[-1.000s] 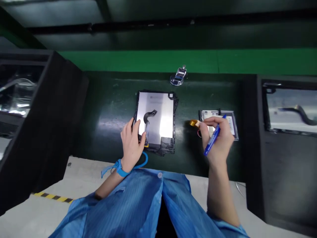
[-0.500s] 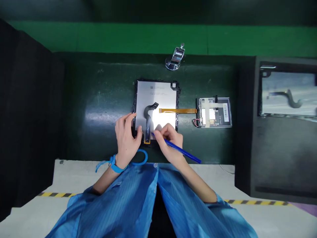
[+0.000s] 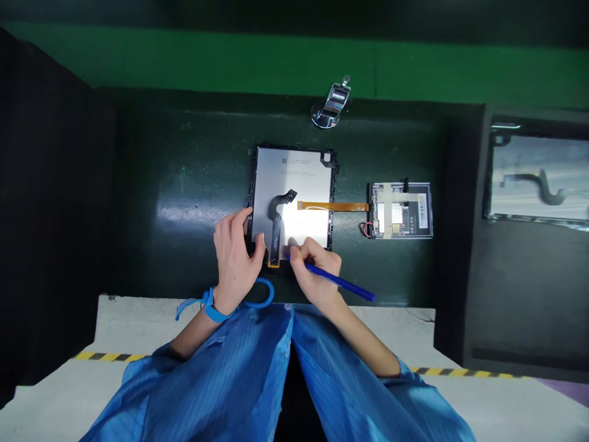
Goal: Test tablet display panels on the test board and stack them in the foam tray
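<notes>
A tablet screen panel (image 3: pixel 294 184) lies face down on the dark green mat (image 3: pixel 193 184), its silver back up and a black flex cable (image 3: pixel 276 215) curling across it. My left hand (image 3: pixel 234 258) grips the panel's near left corner, thumb on the back. My right hand (image 3: pixel 315 270) holds a blue pen (image 3: pixel 340 282), whose tip touches the panel's near edge beside the flex cable. An orange ribbon cable (image 3: pixel 334 206) runs from the panel to a small circuit board (image 3: pixel 400 210) on the right.
A shiny metal clip device (image 3: pixel 330 107) stands at the mat's far edge. A black tray (image 3: pixel 536 178) holding another silver panel sits at the right, and a black bin wall (image 3: pixel 50 202) rises at the left. A blue coiled wrist-strap cord (image 3: pixel 262 294) lies near my left wrist.
My right hand left the circuit board at the right and brought the pen to the panel's near edge. The orange ribbon now stretches to the panel. My left hand stayed on the corner.
</notes>
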`<state>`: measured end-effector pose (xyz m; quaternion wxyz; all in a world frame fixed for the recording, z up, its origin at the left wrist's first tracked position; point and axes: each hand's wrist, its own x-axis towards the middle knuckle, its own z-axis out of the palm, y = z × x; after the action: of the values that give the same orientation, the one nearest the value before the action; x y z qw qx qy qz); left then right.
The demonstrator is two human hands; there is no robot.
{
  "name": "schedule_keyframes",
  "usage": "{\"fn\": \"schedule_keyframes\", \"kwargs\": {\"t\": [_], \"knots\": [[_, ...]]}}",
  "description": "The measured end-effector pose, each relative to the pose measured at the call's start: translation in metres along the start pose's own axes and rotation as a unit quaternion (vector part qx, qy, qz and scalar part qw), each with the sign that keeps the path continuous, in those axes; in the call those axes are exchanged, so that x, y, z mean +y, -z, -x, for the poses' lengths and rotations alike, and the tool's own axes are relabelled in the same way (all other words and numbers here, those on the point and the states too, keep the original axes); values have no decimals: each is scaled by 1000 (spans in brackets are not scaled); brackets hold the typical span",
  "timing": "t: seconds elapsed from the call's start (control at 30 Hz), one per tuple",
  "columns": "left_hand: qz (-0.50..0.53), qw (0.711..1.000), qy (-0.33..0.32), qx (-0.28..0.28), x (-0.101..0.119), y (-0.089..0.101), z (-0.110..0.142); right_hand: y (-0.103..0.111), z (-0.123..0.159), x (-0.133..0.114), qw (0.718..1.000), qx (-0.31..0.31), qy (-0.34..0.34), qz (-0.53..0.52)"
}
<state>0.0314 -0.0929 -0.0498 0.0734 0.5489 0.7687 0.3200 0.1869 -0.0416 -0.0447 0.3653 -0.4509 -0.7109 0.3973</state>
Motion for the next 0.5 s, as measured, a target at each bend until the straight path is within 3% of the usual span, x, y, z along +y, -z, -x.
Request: {"fn": "schedule_keyframes", "kwargs": {"t": [0.1,0.2,0.33,0.4,0.5], "knots": [[-27,999,-20,-21,1,20,-13,20,-10,2,996,80,-1,-38],[-57,995,-73,-43,8,43,-39,53,-35,8,996,79,29,-27],[-138,969,-141,-147,22,42,-76,91,-71,27,993,-9,58,102],[-165,952,-168,-194,27,29,-90,99,-83,36,978,-84,97,164],[-136,940,-176,-260,30,10,-107,100,-93,39,966,-184,103,148]]}}
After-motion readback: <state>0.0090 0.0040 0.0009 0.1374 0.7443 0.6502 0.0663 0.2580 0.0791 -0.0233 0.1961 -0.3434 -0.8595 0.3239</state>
